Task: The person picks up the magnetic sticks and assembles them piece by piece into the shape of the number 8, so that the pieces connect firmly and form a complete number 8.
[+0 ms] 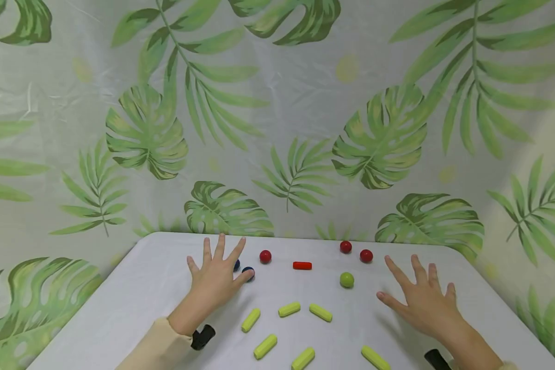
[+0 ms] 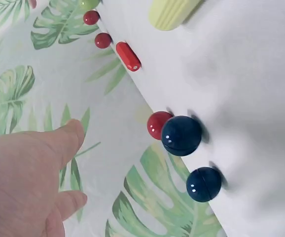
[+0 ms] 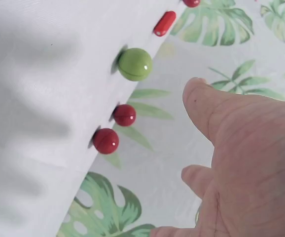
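My left hand (image 1: 214,277) hovers above the table's left part with its fingers spread, holding nothing. Near its thumb are two dark blue balls, one ball (image 2: 181,136) beside a red ball (image 2: 158,125), the other ball (image 2: 203,184) farther left. In the head view my left hand partly covers both blue balls. Fingers spread wide, my right hand (image 1: 427,303) is raised over the right side and holds nothing. A green ball (image 1: 347,280) and two red balls, one (image 1: 366,256) closer and one (image 1: 346,247) behind, lie to the left of its fingertips.
Between the hands, several yellow-green ribbed sticks (image 1: 265,346) lie scattered on the white table (image 1: 166,257). One short red stick (image 1: 302,265) lies farther back, at the middle. Behind the table hangs a leaf-patterned cloth (image 1: 300,103). Black straps (image 1: 203,337) circle the wrists.
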`<state>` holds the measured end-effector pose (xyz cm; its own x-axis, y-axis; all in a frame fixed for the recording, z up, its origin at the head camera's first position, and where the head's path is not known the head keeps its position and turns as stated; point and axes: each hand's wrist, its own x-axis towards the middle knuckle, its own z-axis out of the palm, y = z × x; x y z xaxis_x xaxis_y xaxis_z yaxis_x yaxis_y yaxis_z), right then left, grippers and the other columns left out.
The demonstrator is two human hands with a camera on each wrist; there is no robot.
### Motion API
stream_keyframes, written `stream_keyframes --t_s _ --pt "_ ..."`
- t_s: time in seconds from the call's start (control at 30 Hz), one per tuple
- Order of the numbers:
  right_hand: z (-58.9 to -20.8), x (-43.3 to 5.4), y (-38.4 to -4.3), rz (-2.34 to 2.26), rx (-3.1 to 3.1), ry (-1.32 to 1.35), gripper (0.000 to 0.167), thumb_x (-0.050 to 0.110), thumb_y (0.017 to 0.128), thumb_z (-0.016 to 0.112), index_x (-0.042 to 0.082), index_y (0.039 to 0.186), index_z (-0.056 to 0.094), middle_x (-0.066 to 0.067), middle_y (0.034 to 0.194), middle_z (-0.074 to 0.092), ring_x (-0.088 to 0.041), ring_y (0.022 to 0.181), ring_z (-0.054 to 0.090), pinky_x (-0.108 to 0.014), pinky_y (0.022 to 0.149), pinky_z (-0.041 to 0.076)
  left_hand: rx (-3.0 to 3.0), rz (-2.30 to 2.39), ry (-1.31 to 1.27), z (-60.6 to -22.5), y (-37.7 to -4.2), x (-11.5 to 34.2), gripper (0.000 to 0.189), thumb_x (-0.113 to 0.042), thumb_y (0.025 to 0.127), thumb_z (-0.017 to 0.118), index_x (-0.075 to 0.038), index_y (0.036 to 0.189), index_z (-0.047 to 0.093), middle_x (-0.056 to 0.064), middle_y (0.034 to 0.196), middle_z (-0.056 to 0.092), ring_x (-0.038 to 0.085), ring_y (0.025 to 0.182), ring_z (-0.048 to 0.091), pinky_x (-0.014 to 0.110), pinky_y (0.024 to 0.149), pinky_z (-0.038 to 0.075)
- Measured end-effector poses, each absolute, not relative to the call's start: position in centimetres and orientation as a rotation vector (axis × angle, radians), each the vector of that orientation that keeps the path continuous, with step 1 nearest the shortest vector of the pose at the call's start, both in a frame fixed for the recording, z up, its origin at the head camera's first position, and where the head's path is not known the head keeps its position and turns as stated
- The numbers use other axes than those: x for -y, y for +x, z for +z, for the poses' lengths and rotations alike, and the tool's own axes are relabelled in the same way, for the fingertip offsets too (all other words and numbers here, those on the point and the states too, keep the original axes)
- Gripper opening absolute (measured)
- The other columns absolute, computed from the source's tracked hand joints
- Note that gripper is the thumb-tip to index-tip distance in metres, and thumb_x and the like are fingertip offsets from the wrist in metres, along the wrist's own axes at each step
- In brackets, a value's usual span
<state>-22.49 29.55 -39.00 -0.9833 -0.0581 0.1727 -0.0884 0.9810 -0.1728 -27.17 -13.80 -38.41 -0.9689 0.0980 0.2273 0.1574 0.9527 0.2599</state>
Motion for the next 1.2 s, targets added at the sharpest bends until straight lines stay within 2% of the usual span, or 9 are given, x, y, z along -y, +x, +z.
stream_keyframes --t_s 0.17,0.33,0.43,0.57,0.63,0.7,0.97,1.1,1.2 --pt "-39.2 -28.9 -23.1 0.254 2.977 0.16 0.091 0.075 0.099 0.056 0.024 0.169 0.03 -0.044 0.166 0.021 -0.078 0.146 0.021 -0.095 0.101 0.023 2.884 -0.379 -0.299 -38.3 -28.2 12.2 0.077 -0.057 0.1 0.07 -0.032 0.167 0.039 0.025 0.174 0.029 0.057 0.162 0.017 0.082 0.12 0.022" --pt "-39.3 -28.5 -23.9 0.238 2.962 0.221 0.087 0.066 0.1 0.063 0.018 0.167 0.036 -0.045 0.161 0.034 -0.076 0.136 0.041 -0.09 0.095 0.038 2.898 -0.339 -0.461 -38.2 -29.4 9.3 0.074 -0.051 0.101 0.071 -0.028 0.165 0.043 0.026 0.169 0.039 0.056 0.159 0.029 0.071 0.122 0.035" --pt "-39.3 -28.2 -24.4 0.253 2.97 0.262 0.085 0.062 0.1 0.067 0.015 0.165 0.039 -0.045 0.154 0.043 -0.073 0.125 0.051 -0.084 0.087 0.047 2.912 -0.307 -0.549 -38.2 -30.1 7.5 0.07 -0.047 0.102 0.072 -0.025 0.164 0.046 0.025 0.165 0.045 0.051 0.153 0.042 0.064 0.116 0.047" --pt "-39.4 -27.8 -25.4 0.322 3.003 0.325 0.082 0.055 0.1 0.07 0.01 0.163 0.042 -0.042 0.142 0.054 -0.064 0.116 0.062 -0.075 0.081 0.054 2.904 -0.28 -0.633 -38.6 -31.2 5.7 0.062 -0.036 0.102 0.076 -0.02 0.158 0.054 0.02 0.145 0.062 0.04 0.127 0.066 0.052 0.097 0.061" --pt "-39.5 -27.8 -26.0 0.373 3.016 0.371 0.08 0.051 0.101 0.071 0.007 0.161 0.043 -0.04 0.137 0.058 -0.058 0.115 0.065 -0.072 0.083 0.055 2.902 -0.293 -0.664 -39.0 -31.9 5.0 0.056 -0.029 0.101 0.078 -0.017 0.153 0.06 0.016 0.135 0.067 0.034 0.115 0.07 0.046 0.092 0.062" --pt "-39.5 -27.8 -26.6 0.449 3.023 0.415 0.077 0.047 0.101 0.072 0.006 0.16 0.045 -0.036 0.132 0.063 -0.052 0.114 0.068 -0.068 0.086 0.056 2.899 -0.3 -0.687 -39.3 -32.7 4.3 0.05 -0.022 0.099 0.079 -0.015 0.147 0.065 0.013 0.127 0.07 0.029 0.11 0.071 0.043 0.09 0.062" --pt "-40.5 -27.6 -29.2 0.758 3.048 0.484 0.062 0.032 0.101 0.077 0.004 0.152 0.055 -0.025 0.12 0.071 -0.036 0.104 0.075 -0.055 0.087 0.061 2.909 -0.333 -0.681 -40.6 -35.4 3.0 0.032 -0.008 0.099 0.074 -0.012 0.131 0.076 0.008 0.127 0.076 0.027 0.122 0.07 0.041 0.105 0.058" --pt "-40.9 -27.6 -30.0 0.808 3.05 0.499 0.061 0.029 0.098 0.08 0.004 0.149 0.057 -0.02 0.114 0.072 -0.034 0.103 0.075 -0.051 0.084 0.061 2.946 -0.408 -0.647 -40.9 -35.7 2.7 0.03 -0.003 0.101 0.068 -0.01 0.128 0.078 0.01 0.127 0.077 0.028 0.124 0.07 0.042 0.104 0.058" --pt "-41.2 -27.6 -30.4 0.817 3.04 0.517 0.059 0.026 0.095 0.082 0.004 0.145 0.06 -0.015 0.109 0.073 -0.029 0.099 0.073 -0.046 0.081 0.06 2.974 -0.44 -0.608 -41.1 -36.0 2.5 0.027 -0.003 0.1 0.069 -0.008 0.125 0.079 0.01 0.123 0.077 0.029 0.117 0.072 0.042 0.101 0.06"
